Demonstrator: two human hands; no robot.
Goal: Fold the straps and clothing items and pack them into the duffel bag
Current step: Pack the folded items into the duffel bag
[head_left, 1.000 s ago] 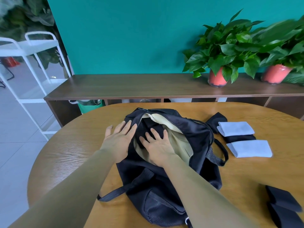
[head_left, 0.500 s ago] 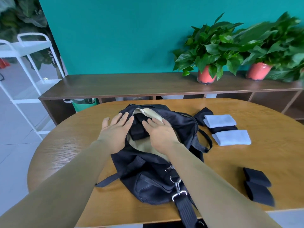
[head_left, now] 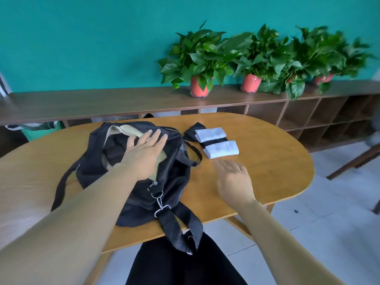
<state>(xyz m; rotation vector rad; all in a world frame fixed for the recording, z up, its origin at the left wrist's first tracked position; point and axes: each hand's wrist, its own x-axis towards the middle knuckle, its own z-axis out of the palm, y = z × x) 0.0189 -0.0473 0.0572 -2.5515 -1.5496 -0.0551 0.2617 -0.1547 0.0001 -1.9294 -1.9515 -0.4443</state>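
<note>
Black duffel bag lies on the left half of the oval wooden table, mouth unzipped and gaping toward the far side. Tan lining shows at the far rim. Dark folded fabric sits inside; cannot tell what item it is.

Left hand: flat, fingers straight and slightly spread, palm down over the bag's opening. Touching the fabric or just above it, cannot tell. Holding nothing.

Right hand: open, fingers relaxed, blurred, over bare tabletop just right of the bag. Empty. The two hands are well apart.

Right of the bag, toward the far side: two folded white cloths, one behind the other, lying on a black garment that shows between them and at their far-left corner. The near cloth is near the right hand's fingertips, not touching.

Black carry handle loops out from the bag's right side. Wide shoulder strap, joined by a metal clip at the bag's near end, hangs over the near table edge.

Beyond the table: a long dark wooden sideboard against a teal wall, carrying potted plants in red pots.
</note>
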